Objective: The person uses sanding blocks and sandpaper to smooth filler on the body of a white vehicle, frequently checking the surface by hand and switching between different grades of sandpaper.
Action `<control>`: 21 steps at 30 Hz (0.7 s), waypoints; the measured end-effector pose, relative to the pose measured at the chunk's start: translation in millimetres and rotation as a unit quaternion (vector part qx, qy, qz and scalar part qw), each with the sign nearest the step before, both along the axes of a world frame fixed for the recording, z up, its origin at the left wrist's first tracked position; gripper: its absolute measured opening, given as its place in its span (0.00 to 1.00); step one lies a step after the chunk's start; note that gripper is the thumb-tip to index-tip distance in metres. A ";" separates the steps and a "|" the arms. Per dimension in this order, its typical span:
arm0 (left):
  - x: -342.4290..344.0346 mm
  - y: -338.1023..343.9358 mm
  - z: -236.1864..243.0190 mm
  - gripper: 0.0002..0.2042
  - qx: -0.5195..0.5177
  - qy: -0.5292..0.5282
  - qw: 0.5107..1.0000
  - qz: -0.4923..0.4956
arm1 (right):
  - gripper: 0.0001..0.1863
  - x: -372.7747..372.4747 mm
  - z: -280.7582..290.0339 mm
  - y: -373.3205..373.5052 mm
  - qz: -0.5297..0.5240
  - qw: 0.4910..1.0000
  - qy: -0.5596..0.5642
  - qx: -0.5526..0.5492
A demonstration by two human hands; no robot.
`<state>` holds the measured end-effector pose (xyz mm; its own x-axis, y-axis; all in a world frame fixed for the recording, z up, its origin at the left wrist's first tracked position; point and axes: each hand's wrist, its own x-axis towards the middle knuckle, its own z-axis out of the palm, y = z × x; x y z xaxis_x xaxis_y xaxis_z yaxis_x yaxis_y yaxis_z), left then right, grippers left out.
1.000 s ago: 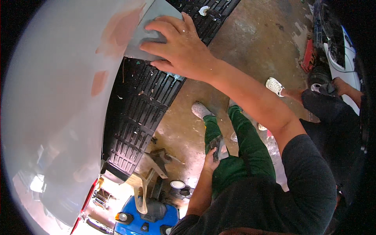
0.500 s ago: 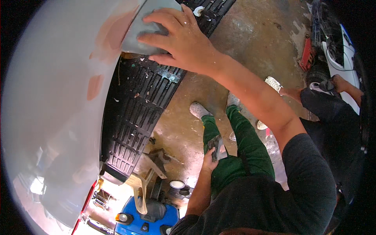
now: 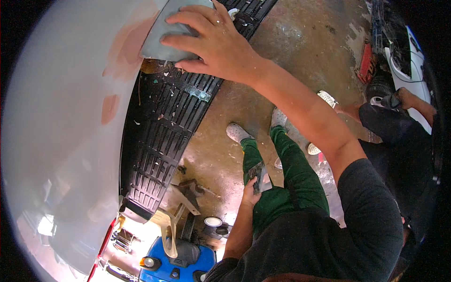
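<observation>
- No text, label, brand, number or sign can be read.
</observation>
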<state>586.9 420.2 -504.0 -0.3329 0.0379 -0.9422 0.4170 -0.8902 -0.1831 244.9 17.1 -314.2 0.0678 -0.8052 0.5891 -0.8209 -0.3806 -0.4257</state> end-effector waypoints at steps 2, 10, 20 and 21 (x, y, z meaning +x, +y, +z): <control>1.0 1.5 -1.6 0.12 -0.002 -0.010 1.000 -0.001 | 0.31 -0.2 -0.4 -3.7 0.002 1.000 -0.006 -0.005; 0.5 0.1 1.3 0.13 0.002 -0.001 1.000 -0.007 | 0.31 -6.3 -0.2 -2.9 -0.001 0.998 0.054 0.025; 1.4 1.4 1.1 0.13 -0.005 -0.013 1.000 -0.018 | 0.30 -12.1 1.2 -8.0 0.006 1.000 0.024 0.018; 1.8 2.2 -0.1 0.13 -0.007 0.003 1.000 -0.012 | 0.30 -13.2 0.9 -7.4 0.015 0.999 0.029 0.037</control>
<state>588.7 422.4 -504.1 -0.3380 0.0324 -0.9406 0.3950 -0.9023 -0.1730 231.8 9.6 -313.3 0.1238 -0.8436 0.5224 -0.8339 -0.3738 -0.4060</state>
